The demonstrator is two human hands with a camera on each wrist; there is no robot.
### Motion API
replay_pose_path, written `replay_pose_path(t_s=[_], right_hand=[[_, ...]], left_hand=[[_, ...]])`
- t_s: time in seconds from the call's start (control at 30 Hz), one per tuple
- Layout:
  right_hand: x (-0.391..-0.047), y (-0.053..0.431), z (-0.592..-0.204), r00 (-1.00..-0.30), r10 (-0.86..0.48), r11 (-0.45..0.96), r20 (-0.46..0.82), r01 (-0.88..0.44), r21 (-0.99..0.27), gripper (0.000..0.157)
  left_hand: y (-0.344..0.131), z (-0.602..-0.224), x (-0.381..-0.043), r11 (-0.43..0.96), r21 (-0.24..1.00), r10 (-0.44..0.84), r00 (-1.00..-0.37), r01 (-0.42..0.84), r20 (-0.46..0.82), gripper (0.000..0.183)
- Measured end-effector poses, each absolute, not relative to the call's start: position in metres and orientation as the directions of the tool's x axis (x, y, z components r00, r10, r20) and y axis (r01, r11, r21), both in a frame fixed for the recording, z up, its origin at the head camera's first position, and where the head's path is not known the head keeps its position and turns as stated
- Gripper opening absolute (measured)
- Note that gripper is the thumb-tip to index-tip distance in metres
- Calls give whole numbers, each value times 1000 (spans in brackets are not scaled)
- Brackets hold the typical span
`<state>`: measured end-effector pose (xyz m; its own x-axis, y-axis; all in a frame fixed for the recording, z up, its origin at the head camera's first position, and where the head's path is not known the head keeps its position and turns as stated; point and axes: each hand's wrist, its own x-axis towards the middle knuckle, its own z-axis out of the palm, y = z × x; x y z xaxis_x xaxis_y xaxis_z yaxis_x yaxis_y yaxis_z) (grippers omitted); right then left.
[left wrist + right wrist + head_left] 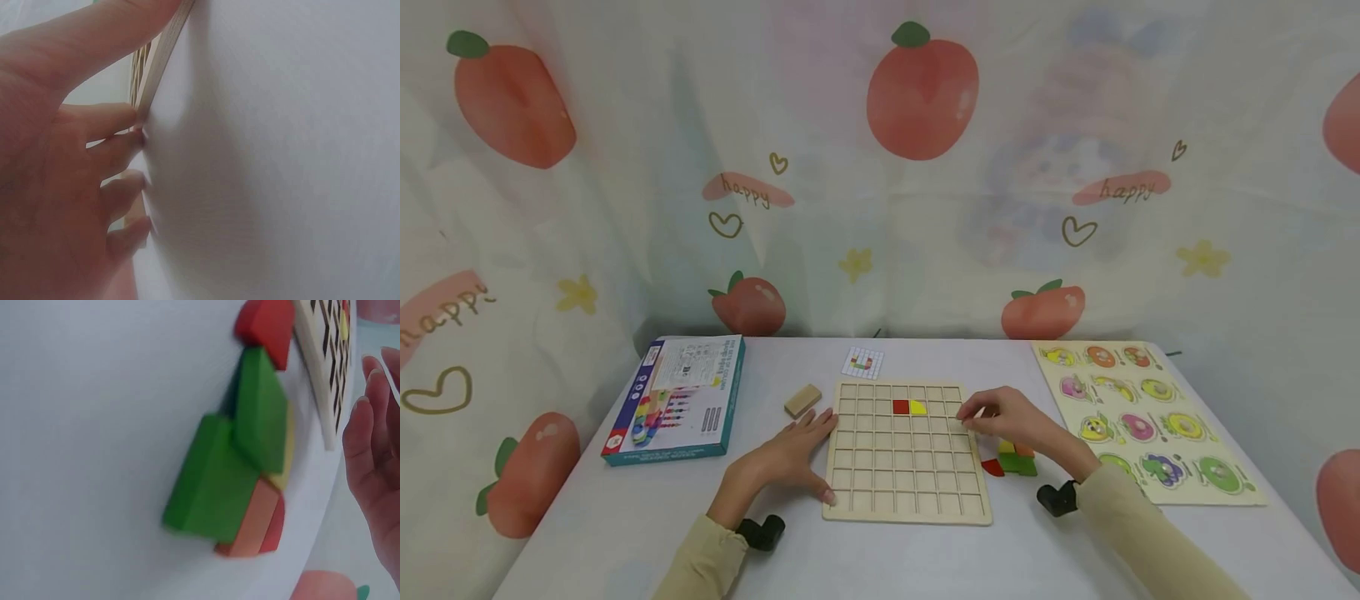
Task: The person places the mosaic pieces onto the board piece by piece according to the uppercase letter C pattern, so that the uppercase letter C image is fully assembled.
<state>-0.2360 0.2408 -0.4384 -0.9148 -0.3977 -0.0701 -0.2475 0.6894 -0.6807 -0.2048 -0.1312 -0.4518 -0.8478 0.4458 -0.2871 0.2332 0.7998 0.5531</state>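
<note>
A wooden grid board [895, 522] lies flat on the table, with a red square block [900, 407] and a yellow quarter-round block [917, 407] side by side in its upper rows. My left hand [790, 458] is spread along the board's left edge, thumb near the lower corner and fingers higher up. Over the board's upper right edge hovers my right hand [1011, 417], fingertips bent together; whether they pinch anything is hidden. Below that hand sits a pile of blocks, including a green block [209, 481], an orange block [253, 515] and a red block [265, 328].
Behind the board lies a pattern card [862, 363]. A plain wooden block [802, 401] is just left of the board. The boxed set [677, 400] is at the back left, and a fruit puzzle board [1150, 417] covers the right side. A printed curtain [880, 208] hangs behind.
</note>
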Motion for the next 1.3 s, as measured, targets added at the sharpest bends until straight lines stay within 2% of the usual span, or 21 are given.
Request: replay_pose_path(t_s=[0.23, 0.6, 0.97, 1.3], right_hand=[[-225, 265, -440, -925, -358, 725, -130, -187, -663, 12], [-217, 294, -442, -905, -392, 689, -162, -173, -704, 18], [-218, 296, -444, -892, -422, 708, -162, -213, -674, 18], [-217, 290, -445, -908, -373, 778, -190, -195, -598, 15]], left_hand=[[-131, -456, -206, 802, 545, 452, -845, 245, -285, 117], [-132, -453, -205, 800, 549, 452, -845, 242, -286, 117], [-131, -452, -204, 806, 543, 445, -848, 238, -289, 117], [-132, -456, -207, 805, 546, 444, -848, 235, -290, 118]])
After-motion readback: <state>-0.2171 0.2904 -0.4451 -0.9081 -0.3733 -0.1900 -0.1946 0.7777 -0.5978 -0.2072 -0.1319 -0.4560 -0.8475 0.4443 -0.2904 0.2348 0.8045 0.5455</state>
